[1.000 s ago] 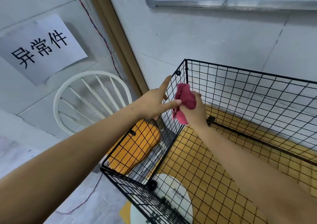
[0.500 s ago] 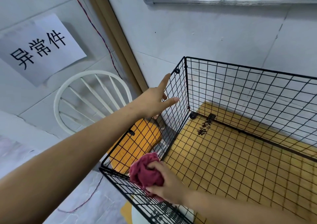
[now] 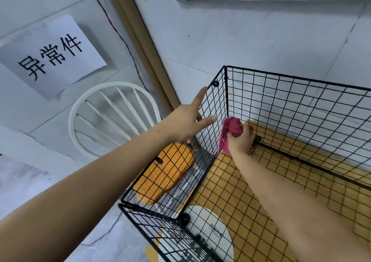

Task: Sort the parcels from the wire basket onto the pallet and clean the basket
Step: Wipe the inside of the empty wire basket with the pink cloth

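A black wire basket [image 3: 301, 109] stands against the white wall, and no parcels show inside it. My right hand [image 3: 240, 141] is inside the basket near the far left corner. It grips a crumpled red cloth [image 3: 230, 130] against the left wire panel. My left hand [image 3: 188, 123] lies outside on that same panel, fingers straight, steadying it near the top edge. The basket's floor rests on a yellow mat [image 3: 251, 191].
A white spindle-back chair [image 3: 112, 119] with an orange seat [image 3: 166, 173] stands just left of the basket. A paper sign [image 3: 50, 58] with black characters hangs on the wall. A wooden strip [image 3: 140, 38] and a thin cable run up the wall.
My right hand swept the red cloth down the left panel to the near bottom corner, then back up to the far corner. My left hand stayed on the panel.
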